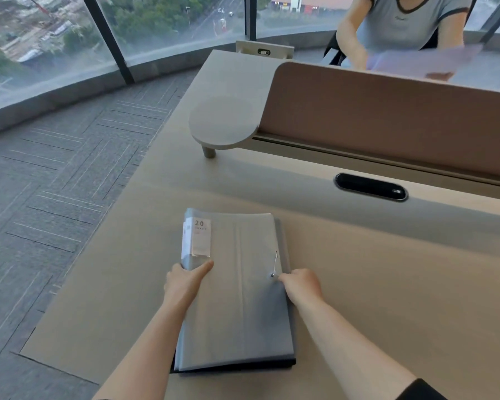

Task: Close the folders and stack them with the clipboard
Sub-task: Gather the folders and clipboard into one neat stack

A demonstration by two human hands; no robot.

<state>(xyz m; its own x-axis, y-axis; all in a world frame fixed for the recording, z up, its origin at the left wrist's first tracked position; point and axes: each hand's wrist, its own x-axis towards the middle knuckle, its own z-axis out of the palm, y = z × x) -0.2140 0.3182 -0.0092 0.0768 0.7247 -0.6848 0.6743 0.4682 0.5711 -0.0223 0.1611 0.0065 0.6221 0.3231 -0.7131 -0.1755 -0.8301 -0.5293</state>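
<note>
My left hand has its grip wrapped round the left spine edge of the top grey folder, thumb laid flat across the cover and fingers tucked under the side. My right hand has its grip curled tight at the folder's right edge, pinching beside the small metal button. The closed folder tops a stack, dark edges showing beneath, on the beige table.

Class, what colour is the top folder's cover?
Pale translucent grey, with a white label; the top folder shows best in the head view.
</note>
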